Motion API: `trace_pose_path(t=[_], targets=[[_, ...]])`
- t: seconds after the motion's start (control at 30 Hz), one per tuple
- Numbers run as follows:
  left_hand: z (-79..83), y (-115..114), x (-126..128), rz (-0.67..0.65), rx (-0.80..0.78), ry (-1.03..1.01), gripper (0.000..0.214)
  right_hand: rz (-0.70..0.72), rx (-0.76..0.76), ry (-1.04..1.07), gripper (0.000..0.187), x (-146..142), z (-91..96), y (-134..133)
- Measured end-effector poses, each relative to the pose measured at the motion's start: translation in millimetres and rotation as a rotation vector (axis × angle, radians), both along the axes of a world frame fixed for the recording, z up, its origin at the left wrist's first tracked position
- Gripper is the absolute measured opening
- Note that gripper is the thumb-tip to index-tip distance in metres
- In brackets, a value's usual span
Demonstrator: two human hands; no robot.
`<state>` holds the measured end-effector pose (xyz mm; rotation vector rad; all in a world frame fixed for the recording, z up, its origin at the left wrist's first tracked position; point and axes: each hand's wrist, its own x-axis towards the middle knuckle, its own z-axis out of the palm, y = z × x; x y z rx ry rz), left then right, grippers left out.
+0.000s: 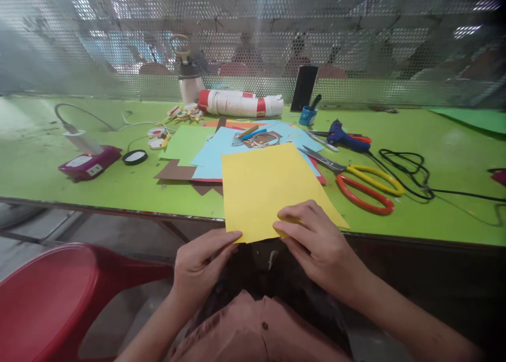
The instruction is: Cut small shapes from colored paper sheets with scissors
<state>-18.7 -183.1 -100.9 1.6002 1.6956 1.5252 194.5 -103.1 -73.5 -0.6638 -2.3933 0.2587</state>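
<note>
A yellow sheet of paper (269, 185) lies over the near edge of the green table (435, 204), on top of light blue, green and brown sheets (209, 154). My left hand (200, 267) pinches the sheet's near left corner, fingers closed. My right hand (312, 241) grips the sheet's near edge, thumb under and fingers on top. Both hands hang just off the table's front edge.
Large scissors with red and yellow handles (366, 185) lie right of the paper, beside a blue glue gun (348, 138) and its black cord (411, 172). A purple device (89, 164), a white roll (241, 104), a bottle (187, 77) and a phone (304, 88) stand farther back. A red chair (51, 299) is at my left.
</note>
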Motion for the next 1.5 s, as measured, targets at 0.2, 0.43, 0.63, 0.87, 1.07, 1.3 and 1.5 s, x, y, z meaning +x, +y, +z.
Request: trace_pose_path(t=[0.2,0.43,0.63,0.87,1.07,1.3,1.5], targets=[[7.7,4,4,0.024,-0.085,-0.184,0.013,0.059,-0.069,-0.071,0.019,8,14.0,10],[11.9,8,7,0.025,-0.189,-0.36,0.006,0.147,-0.093,-0.076,0.018,23,25.3,27],[15.0,7,15,0.047,-0.199,-0.435,0.008,0.17,-0.163,-0.22,0.019,24,43.1,43],[20.0,9,18,0.031,-0.239,-0.464,0.009,0.106,-0.21,-0.438,0.019,14,57.3,59],[25.1,13,13,-0.016,-0.345,-0.539,0.016,0.148,-0.292,-0.503,0.024,11,59.5,69],[27.9,17,14,0.002,-0.392,-0.589,0.022,0.108,-0.382,-0.487,0.021,8,54.5,77],[32.4,18,18,0.121,-0.407,-0.542,0.023,0.057,-0.435,-0.451,0.017,9,51.7,75]])
